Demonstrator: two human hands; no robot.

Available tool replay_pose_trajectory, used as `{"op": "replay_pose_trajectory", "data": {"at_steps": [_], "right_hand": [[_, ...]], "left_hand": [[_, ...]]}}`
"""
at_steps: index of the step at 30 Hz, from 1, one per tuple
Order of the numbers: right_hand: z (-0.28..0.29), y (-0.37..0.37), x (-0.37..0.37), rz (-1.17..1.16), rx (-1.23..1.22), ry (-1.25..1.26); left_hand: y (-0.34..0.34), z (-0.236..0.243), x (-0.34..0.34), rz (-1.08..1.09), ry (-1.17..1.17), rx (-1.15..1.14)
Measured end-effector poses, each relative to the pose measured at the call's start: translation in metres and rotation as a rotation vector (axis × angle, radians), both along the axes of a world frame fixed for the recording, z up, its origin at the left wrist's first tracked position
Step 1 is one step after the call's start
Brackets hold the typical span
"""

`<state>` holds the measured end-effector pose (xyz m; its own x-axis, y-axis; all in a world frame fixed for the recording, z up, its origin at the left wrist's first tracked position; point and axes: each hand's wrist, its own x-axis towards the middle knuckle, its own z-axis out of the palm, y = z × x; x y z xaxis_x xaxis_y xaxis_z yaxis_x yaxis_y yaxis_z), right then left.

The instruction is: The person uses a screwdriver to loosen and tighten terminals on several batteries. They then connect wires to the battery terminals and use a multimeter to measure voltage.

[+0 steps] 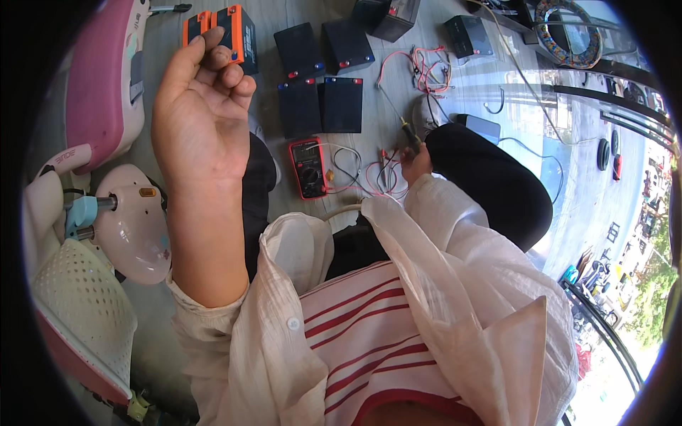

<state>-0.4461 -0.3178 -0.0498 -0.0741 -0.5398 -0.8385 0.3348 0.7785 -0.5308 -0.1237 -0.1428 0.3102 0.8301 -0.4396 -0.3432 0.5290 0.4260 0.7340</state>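
My left hand (207, 106) is raised, palm up, with its fingers curled and the thumb near the index finger. Any small thing pinched there cannot be made out. Beneath the fingertips is a black battery with an orange top (236, 35), a second orange top beside it. Low between my knees, my right hand (418, 162) is wrapped round the dark, yellow-marked handle of a screwdriver (409, 135), its thin shaft pointing away and left. A red-framed multimeter (307, 168) lies left of that hand, next to coiled test leads (355, 174).
Several black batteries (298, 106) with red and blue terminals stand on the grey floor ahead. Red and white wires (428, 71) lie tangled near a black box (469, 35). A pink and white scooter body (106, 78) rises on the left; a glossy dark device (478, 128) rests beyond my right knee.
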Motion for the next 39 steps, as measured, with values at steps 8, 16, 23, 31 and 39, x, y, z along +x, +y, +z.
{"op": "replay_pose_trajectory", "data": {"at_steps": [8, 16, 23, 31, 39], "right_hand": [[-0.015, 0.042, 0.042, 1.696, -0.557, 0.484], [-0.019, 0.088, 0.1, 2.218, -0.807, 0.431], [0.004, 0.046, 0.081, 2.099, -0.699, 0.74], [-0.001, -0.005, 0.025, 1.919, -0.948, 1.118], [-0.053, 0.125, 0.035, 2.478, -0.344, 0.292]], "left_hand": [[0.001, -0.003, -0.002, -0.064, 0.053, -0.018], [0.014, -0.005, 0.003, -0.144, 0.107, -0.064], [0.025, 0.004, 0.007, -0.177, 0.094, -0.123], [0.043, 0.012, 0.005, -0.305, 0.105, -0.206], [0.025, 0.009, -0.003, -0.268, 0.137, -0.189]]}}
